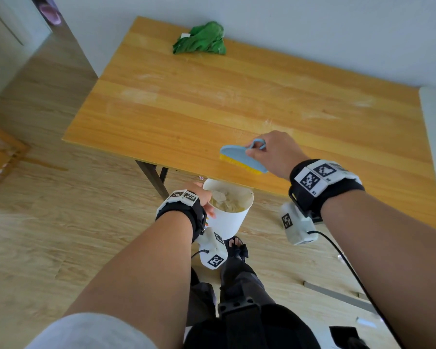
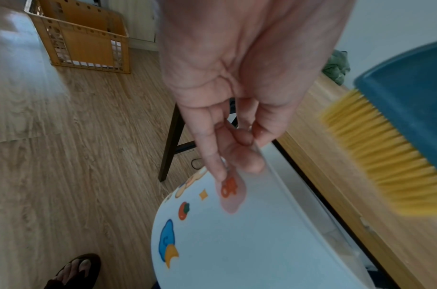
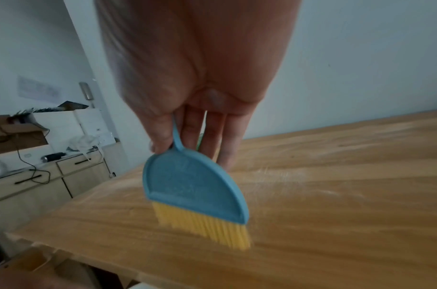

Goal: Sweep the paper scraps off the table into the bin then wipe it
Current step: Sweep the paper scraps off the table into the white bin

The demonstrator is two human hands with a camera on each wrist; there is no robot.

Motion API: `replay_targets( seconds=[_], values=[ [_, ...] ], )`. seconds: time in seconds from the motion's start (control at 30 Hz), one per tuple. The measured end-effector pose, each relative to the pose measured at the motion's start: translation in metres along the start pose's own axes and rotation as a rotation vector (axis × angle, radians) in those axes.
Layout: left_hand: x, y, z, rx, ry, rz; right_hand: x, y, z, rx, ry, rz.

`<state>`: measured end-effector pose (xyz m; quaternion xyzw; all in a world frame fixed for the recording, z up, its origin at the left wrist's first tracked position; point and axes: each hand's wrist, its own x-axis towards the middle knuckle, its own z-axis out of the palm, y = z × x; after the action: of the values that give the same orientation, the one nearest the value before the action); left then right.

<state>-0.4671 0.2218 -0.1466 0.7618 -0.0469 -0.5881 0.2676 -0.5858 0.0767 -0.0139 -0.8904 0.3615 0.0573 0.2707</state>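
My right hand (image 1: 271, 149) (image 3: 187, 136) grips the loop handle of a small blue brush (image 1: 242, 159) (image 3: 195, 191) with yellow bristles, held over the wooden table (image 1: 212, 102) near its front edge. My left hand (image 1: 203, 195) (image 2: 237, 140) pinches the rim of a white bin (image 1: 228, 210) (image 2: 237, 244) with cartoon stickers, held just below the table's edge. Paper scraps (image 1: 224, 201) lie inside the bin. A crumpled green cloth (image 1: 200, 40) sits at the table's far end. The brush (image 2: 398, 140) shows at the right of the left wrist view.
White streaks mark the tabletop (image 3: 336, 185). An orange crate (image 2: 83, 39) stands on the wood floor to the left. Dark table legs (image 1: 154, 177) are under the front edge. A cabinet with drawers (image 3: 46, 179) stands beyond the table. My sandalled feet (image 1: 237, 245) are below the bin.
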Motion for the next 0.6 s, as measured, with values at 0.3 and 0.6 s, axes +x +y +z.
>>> replay_targets(
  seconds=[0.3,0.6],
  values=[
    [-0.003,0.002,-0.002,-0.037,0.017,0.028,0.007,0.013,0.026,-0.137,-0.065,0.108],
    [-0.005,0.008,-0.006,-0.002,-0.022,-0.022,0.009,-0.003,0.031,-0.109,-0.292,0.045]
  ],
)
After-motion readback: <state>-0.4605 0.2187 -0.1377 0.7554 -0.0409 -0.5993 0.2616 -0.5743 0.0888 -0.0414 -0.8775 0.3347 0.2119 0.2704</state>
